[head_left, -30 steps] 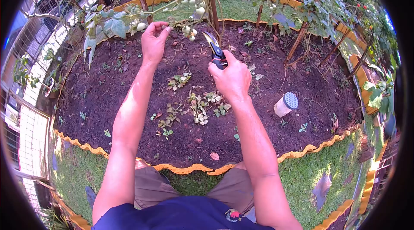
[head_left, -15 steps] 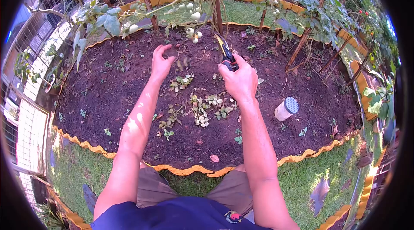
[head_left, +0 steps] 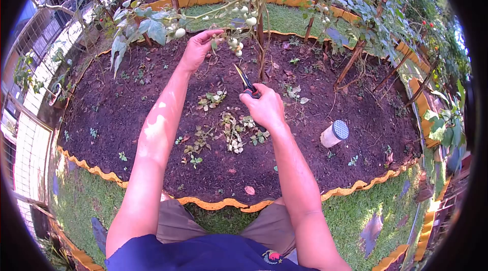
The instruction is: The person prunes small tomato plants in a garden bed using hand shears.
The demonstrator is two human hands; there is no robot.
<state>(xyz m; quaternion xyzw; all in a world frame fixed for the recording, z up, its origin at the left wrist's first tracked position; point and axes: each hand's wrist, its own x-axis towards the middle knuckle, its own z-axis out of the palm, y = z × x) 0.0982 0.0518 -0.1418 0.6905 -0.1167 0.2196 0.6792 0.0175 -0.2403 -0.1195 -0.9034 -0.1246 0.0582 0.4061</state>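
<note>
Around the handles of black-and-red pruning shears [head_left: 247,84] my right hand [head_left: 265,106] is closed, their yellowish blades pointing up and to the left. My left hand [head_left: 197,51] reaches up to the tomato plant, its thumb and fingers pinched at a leafy bit by the hanging stems; what lies between them is too small to make out. Just right of those fingers hangs a cluster of small pale green tomatoes [head_left: 235,44]. More green tomatoes [head_left: 251,21] hang above it. The shears' tips are below the cluster, apart from it.
Wooden stakes [head_left: 260,42] stand in the dark soil bed [head_left: 152,98]. Cut, wilted leaves [head_left: 234,133] lie in the middle. A white cylinder with a grey perforated top [head_left: 334,134] stands at the right. Wavy yellow edging [head_left: 213,204] borders the bed near my legs.
My left hand has moved up and right to the plant, and its fingers have closed. My right hand has moved down and left with the shears. The view has shifted slightly.
</note>
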